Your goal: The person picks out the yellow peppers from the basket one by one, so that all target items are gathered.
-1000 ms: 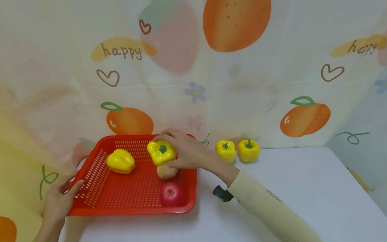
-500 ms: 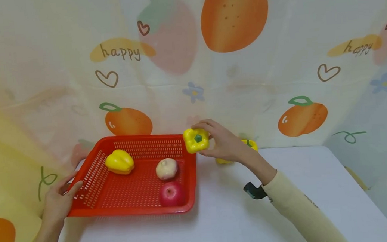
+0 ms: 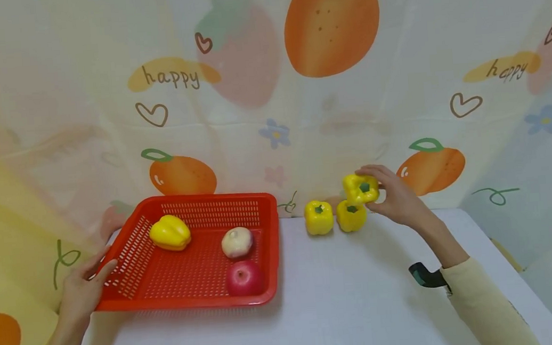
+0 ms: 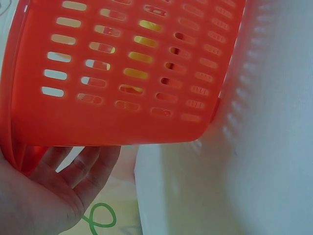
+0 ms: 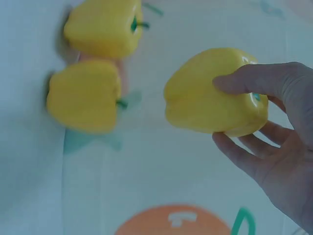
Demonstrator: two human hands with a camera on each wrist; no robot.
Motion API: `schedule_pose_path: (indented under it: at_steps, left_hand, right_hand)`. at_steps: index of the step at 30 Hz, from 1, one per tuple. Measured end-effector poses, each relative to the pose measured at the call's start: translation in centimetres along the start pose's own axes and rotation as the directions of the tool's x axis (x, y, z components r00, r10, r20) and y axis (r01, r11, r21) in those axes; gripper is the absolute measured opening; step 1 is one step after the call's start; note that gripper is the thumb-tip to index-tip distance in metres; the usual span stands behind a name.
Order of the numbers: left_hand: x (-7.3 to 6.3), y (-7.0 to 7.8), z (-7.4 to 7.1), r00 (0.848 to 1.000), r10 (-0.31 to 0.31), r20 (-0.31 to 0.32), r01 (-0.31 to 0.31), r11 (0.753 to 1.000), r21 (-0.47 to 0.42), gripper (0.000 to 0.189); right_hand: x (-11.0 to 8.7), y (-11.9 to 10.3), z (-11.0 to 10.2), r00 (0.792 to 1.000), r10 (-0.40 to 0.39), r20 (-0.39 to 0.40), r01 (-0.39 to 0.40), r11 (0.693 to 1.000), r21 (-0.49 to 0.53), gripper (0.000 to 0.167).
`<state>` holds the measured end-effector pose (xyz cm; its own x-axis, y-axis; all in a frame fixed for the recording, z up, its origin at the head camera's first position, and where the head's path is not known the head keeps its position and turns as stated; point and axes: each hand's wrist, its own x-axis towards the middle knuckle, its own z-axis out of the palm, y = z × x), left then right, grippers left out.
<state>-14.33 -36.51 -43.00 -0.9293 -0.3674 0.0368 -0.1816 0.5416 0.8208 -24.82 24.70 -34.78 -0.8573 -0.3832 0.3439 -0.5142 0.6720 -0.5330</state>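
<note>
My right hand (image 3: 395,193) grips a yellow bell pepper (image 3: 358,189) between thumb and fingers, held in the air. Just below and to its left, two more yellow peppers stand side by side, a left one (image 3: 318,217) and a right one (image 3: 351,218). The right wrist view shows the held pepper (image 5: 210,93) apart from both of them. At the far left my left hand (image 3: 79,288) holds the rim of a red plastic basket (image 3: 208,303), thumb over the edge. In the left wrist view its fingers (image 4: 95,171) lie against the outer wall.
Inside the basket lie a yellow pepper (image 3: 170,233), a whitish round bulb-like vegetable (image 3: 237,242) and a red apple (image 3: 244,278). A white table (image 3: 343,307) carries everything. Behind it hangs a printed fruit cloth (image 3: 244,137).
My right hand has carried the yellow bell pepper from over the basket rightwards, to above the two standing peppers. My left hand and the basket have stayed in place.
</note>
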Motion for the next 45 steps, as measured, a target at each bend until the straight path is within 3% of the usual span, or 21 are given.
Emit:
schedule_pose_path:
  at_steps: [6, 14, 25, 35, 40, 45]
  left_hand:
    - [0.0, -0.2, -0.2, 1.0, 0.019, -0.014, -0.019, 0.999, -0.04, 0.058]
    - [0.1, 0.0, 0.0, 0.999, -0.032, -0.016, 0.032, 0.999, -0.016, 0.059]
    - [0.1, -0.1, -0.1, 0.999, -0.051, -0.015, 0.051, 0.999, -0.011, 0.061]
    - [0.0, 0.2, -0.1, 0.999, -0.047, 0.0, 0.047, 0.999, -0.008, 0.061]
    - [0.0, 0.1, 0.0, 0.999, -0.045, 0.006, 0.045, 0.999, -0.007, 0.062]
    - [0.0, -0.2, 0.0, 0.999, -0.045, 0.009, 0.045, 0.999, -0.018, 0.062]
  right_hand:
    - [-2.2, 3.1, -2.0, 0.993, 0.118, 0.022, -0.117, 0.992, -0.049, 0.064]
    - [-3.7, 6.5, -2.5, 0.974, 0.201, 0.109, -0.202, 0.979, -0.002, 0.065]
    - [-2.5, 11.1, -0.7, 0.921, 0.281, 0.269, -0.299, 0.954, 0.03, 0.071]
    - [-1.8, 11.2, -0.6, 0.881, 0.33, 0.338, -0.358, 0.933, 0.023, 0.085]
    - [-2.1, 10.9, -1.1, 0.886, 0.312, 0.343, -0.339, 0.941, 0.021, 0.084]
    - [-1.8, 10.2, -2.4, 0.927, 0.238, 0.29, -0.257, 0.966, 0.029, 0.076]
